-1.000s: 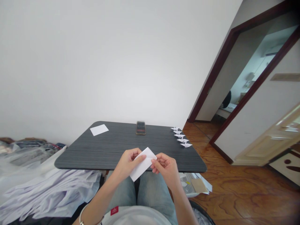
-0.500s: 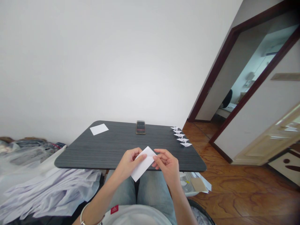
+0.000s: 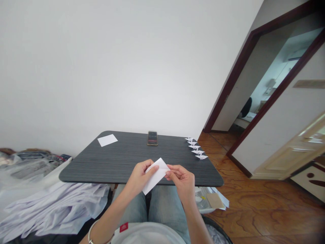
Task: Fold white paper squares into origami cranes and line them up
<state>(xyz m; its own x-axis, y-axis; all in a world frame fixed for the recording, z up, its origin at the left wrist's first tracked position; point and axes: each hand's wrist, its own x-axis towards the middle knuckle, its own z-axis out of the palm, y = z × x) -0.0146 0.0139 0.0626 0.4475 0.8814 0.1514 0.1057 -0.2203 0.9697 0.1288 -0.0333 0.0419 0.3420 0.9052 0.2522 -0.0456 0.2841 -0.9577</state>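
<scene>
Left hand (image 3: 139, 178) and right hand (image 3: 181, 181) hold a folded white paper (image 3: 156, 176) in the air above the near edge of a dark grey wood-grain desk (image 3: 83, 169). Its lower corner extends over the person's jeans (image 3: 165, 203). Left fingers (image 3: 149, 169) are closed across the paper's upper part; right fingers (image 3: 175, 173) are narrow, pinching its right-hand corner. The paper is judged light, thin and soft, liable to bend or crease under slight pressure; the firmest hold is along the folded edge, pressed flat between finger pads, rather than at a loose corner. Also on the desk: a flat white paper sheet (image 3: 107, 140) at the far left, an upright phone (image 3: 152, 138) at the far edge, and five origami cranes (image 3: 196, 147) in a line near the right edge
</scene>
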